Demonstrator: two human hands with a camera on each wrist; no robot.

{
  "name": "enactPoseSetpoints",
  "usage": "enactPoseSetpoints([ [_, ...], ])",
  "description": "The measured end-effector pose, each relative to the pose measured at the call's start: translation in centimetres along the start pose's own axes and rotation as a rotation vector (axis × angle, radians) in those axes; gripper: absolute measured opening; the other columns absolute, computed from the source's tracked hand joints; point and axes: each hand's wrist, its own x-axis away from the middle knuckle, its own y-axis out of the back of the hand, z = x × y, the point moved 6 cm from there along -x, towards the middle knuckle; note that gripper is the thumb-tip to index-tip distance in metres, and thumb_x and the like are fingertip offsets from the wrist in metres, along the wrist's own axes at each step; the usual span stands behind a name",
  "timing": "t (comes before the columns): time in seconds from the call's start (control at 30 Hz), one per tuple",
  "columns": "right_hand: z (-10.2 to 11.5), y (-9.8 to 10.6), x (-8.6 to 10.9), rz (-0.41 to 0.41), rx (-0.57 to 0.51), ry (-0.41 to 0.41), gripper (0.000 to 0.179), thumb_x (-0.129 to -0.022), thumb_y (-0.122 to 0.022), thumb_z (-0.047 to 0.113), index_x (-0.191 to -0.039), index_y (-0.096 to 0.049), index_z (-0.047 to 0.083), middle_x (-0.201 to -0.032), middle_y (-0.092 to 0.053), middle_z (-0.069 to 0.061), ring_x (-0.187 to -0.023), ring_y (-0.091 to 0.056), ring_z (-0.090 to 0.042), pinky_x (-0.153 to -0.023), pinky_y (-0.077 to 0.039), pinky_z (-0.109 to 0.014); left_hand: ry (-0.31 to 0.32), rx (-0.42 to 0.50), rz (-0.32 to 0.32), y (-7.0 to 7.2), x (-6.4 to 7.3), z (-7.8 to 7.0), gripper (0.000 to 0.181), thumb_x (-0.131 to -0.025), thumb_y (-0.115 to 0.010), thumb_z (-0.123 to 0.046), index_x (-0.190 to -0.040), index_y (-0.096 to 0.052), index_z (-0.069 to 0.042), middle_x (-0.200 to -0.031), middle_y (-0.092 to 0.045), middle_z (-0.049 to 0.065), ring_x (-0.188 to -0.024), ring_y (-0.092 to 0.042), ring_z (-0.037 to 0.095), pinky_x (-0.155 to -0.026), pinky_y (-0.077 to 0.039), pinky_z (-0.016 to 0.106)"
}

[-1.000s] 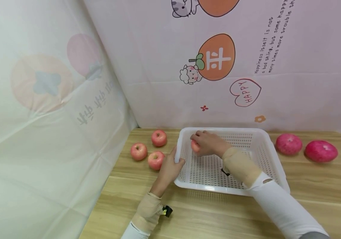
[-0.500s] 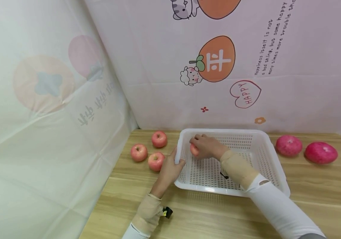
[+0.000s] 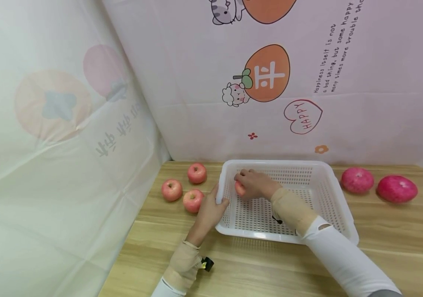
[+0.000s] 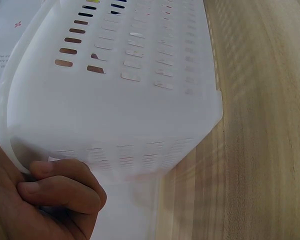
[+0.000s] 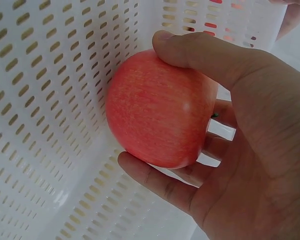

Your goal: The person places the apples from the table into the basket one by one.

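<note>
The table (image 3: 248,270) extends in front of the white basket (image 3: 261,236), my reference for all positions. My left hand (image 3: 210,211) grips the basket's left rim. My right hand (image 3: 258,185), inside the basket near its left wall, holds one apple (image 5: 157,112) between thumb and fingers; whether the apple touches the basket is hard to tell. Three further apples (image 3: 193,201) stand left of the basket. Two deep-pink fruits (image 3: 397,189) lie to its right. Printed cloth (image 3: 196,82) hangs behind it.
</note>
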Motion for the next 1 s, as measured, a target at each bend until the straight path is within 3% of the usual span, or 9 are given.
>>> enactPoseSetpoints([
  [0.6, 0.23, -0.54, -0.02, 0.01, -0.006, -0.007, 0.065, -0.09, -0.079, 0.029, -0.148, -0.059, 0.009, -0.141, -0.06, -0.018, -0.127, -0.06, -0.038, -0.104, -0.055, -0.056, 0.02, 0.012, 0.002, -0.05, 0.11, 0.05, 0.068, -0.098, -0.064, -0.017, -0.161, -0.044, -0.005, -0.118, -0.075, 0.024, -0.092, -0.074, 0.024, -0.08, -0.064, 0.045],
  [1.0, 0.19, -0.54, -0.13, -0.002, 0.045, -0.007, 0.066, -0.089, -0.079, 0.031, -0.147, -0.059, 0.007, -0.142, -0.06, -0.017, -0.132, -0.055, -0.036, -0.107, -0.054, -0.054, 0.033, 0.021, 0.007, -0.07, -0.01, 0.09, 0.068, -0.098, -0.063, -0.018, -0.162, -0.044, -0.005, -0.119, -0.075, 0.024, -0.093, -0.073, 0.023, -0.081, -0.063, 0.045],
])
